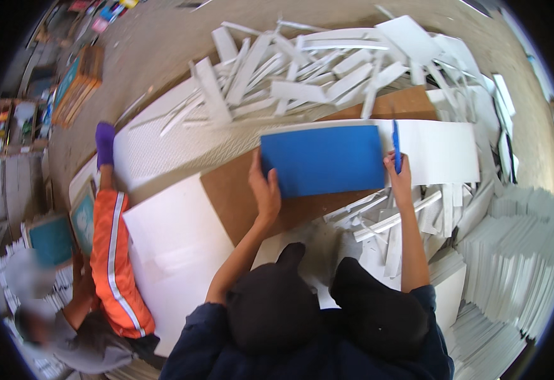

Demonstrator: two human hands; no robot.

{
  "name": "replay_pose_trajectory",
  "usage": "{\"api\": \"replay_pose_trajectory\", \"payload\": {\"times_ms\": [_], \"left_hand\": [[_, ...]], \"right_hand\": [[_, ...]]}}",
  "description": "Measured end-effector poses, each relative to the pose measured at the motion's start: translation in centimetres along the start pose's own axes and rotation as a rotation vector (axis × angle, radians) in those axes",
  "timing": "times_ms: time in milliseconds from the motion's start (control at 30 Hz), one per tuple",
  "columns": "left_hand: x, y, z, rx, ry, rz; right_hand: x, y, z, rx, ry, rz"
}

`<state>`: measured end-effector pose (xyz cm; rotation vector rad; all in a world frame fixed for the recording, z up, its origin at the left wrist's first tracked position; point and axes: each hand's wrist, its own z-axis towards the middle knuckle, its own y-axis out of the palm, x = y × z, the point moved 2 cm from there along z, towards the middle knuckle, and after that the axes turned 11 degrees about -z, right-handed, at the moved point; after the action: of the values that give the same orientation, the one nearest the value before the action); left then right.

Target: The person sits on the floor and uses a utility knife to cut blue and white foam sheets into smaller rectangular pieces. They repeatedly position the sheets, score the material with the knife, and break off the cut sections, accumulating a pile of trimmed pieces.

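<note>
A flat blue rectangular board lies on a long white sheet, whose right end sticks out past it. My left hand grips the blue board's left edge, thumb on the top face and fingers along the side. In my right hand, a blue utility knife stands upright, its tip pointing away from me, just right of the board's right edge. Beneath the sheet is a brown board.
White offcut strips heap up beyond the board, with more scraps near my right knee. Stacked white sheets stand at right. A white panel lies left. Beside it sits another person in orange trousers.
</note>
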<state>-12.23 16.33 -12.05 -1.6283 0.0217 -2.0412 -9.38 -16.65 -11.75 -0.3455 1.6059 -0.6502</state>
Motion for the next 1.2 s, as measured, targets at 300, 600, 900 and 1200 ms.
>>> {"api": "replay_pose_trajectory", "payload": {"times_ms": [300, 600, 900, 1200], "left_hand": [[12.1, 5.2, 2.9, -0.677, -0.325, -0.754], [29.2, 2.0, 7.3, -0.900, -0.238, -0.960], [34.9, -2.6, 5.5, -0.865, 0.044, -0.814], [32.5, -2.5, 5.7, -0.774, 0.118, -0.872]], "right_hand": [[-11.3, -5.6, -7.5, -0.136, 0.111, 0.368], [-21.7, -10.9, -11.7, -0.181, -0.208, 0.454], [-27.6, -14.0, -14.3, -0.194, -0.228, 0.285], [-28.6, -10.6, -12.8, 0.058, -0.022, 0.240]]}}
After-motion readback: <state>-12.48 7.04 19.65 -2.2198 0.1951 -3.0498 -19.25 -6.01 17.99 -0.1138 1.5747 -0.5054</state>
